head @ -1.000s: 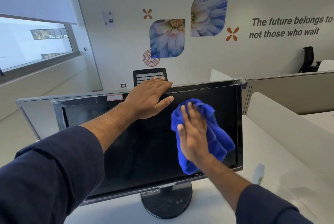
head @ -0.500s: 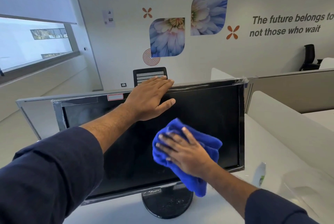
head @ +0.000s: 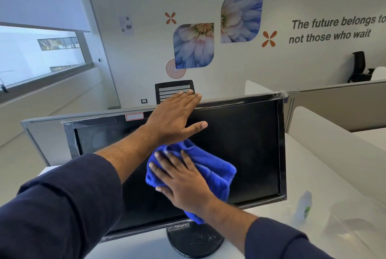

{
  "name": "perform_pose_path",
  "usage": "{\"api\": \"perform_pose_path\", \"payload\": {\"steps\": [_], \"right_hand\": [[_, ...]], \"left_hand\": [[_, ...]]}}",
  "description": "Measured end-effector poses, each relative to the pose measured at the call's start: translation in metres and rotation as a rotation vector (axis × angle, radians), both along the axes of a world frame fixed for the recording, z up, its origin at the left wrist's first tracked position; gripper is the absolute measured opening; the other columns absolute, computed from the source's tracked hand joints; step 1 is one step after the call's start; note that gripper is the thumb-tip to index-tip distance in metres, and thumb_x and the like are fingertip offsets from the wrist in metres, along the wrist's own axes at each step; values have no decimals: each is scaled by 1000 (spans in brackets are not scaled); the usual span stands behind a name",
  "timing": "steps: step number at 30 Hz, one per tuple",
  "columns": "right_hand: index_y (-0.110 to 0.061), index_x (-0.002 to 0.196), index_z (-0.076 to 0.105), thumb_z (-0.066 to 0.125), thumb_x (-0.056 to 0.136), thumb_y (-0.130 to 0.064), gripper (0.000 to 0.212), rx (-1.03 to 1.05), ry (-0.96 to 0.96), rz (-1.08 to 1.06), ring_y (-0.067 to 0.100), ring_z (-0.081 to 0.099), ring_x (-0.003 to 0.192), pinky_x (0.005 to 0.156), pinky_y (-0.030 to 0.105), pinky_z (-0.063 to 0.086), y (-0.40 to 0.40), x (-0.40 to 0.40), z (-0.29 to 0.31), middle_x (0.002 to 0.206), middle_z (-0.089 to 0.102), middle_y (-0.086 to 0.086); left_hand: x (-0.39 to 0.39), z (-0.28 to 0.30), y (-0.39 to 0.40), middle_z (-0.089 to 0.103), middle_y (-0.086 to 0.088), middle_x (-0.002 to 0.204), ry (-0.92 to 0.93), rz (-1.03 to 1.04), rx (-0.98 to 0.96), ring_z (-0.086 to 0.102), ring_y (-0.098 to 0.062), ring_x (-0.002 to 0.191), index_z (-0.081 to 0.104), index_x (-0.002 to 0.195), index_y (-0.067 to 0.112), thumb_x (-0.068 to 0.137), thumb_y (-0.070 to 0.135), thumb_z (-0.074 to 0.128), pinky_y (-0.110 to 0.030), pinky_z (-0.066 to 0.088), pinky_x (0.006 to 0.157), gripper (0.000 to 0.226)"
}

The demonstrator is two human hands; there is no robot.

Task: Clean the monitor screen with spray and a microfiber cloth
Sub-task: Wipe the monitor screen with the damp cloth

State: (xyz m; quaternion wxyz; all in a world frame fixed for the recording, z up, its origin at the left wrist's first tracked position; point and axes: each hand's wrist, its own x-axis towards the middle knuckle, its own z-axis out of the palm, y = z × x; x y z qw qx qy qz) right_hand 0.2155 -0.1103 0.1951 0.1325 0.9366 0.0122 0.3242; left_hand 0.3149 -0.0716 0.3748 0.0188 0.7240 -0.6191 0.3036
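Observation:
A black monitor [head: 250, 143] with a dark screen stands on a round base [head: 194, 242] on the white desk. My left hand [head: 173, 116] lies flat over its top edge, fingers together, thumb on the screen. My right hand [head: 181, 181] presses a blue microfiber cloth [head: 215, 173] flat against the middle of the screen, fingers spread and pointing up-left. A small clear spray bottle [head: 304, 206] with a green label stands on the desk to the right of the monitor, apart from both hands.
The white desk [head: 313, 175] runs to the right, bounded by white and grey partition panels [head: 334, 108]. A black mesh chair back [head: 174, 89] shows behind the monitor. A clear plastic sheet [head: 355, 223] lies near the bottle.
My right hand has swept the cloth from the screen's upper right down and left to the middle. The left hand has stayed on the top edge.

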Motion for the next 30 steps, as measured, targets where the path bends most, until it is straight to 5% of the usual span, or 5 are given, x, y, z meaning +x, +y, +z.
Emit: {"api": "perform_pose_path", "payload": {"steps": [6,12,17,21,30], "right_hand": [[-25,158,16,36,103,-45,61,-168,48,61,20,5,153,123,47,3,-17,-4,6,166,10,-2],[-30,155,27,37,102,-49,57,136,-213,-166,21,11,152,120,52,17,-64,-34,21,164,18,-3],[-24,156,25,26,103,-51,59,390,-362,-418,25,7,153,121,53,13,-101,-61,30,165,16,4],[-22,155,28,29,103,-48,58,441,-412,-385,27,5,153,122,54,9,-84,-51,33,164,17,6],[-31,154,26,37,101,-47,57,-13,113,69,22,12,151,121,50,-4,13,-2,-8,165,13,-5]], "left_hand": [[2,1,-1,27,-2,163,14,1,4,21,-15,151,20,157,16,93,77,8,-30,7,121,89],[2,0,-1,31,-2,162,49,17,0,24,-15,150,24,157,18,91,79,10,-30,11,120,91],[-1,-1,-3,30,-1,162,52,29,-3,24,-15,150,23,156,19,91,79,8,-33,14,121,91],[-4,0,-2,32,-1,161,56,29,-14,26,-16,149,26,156,18,91,79,9,-32,14,120,90],[-3,0,2,35,-3,159,54,30,-19,29,-17,148,29,155,17,91,77,9,-32,15,120,90]]}}
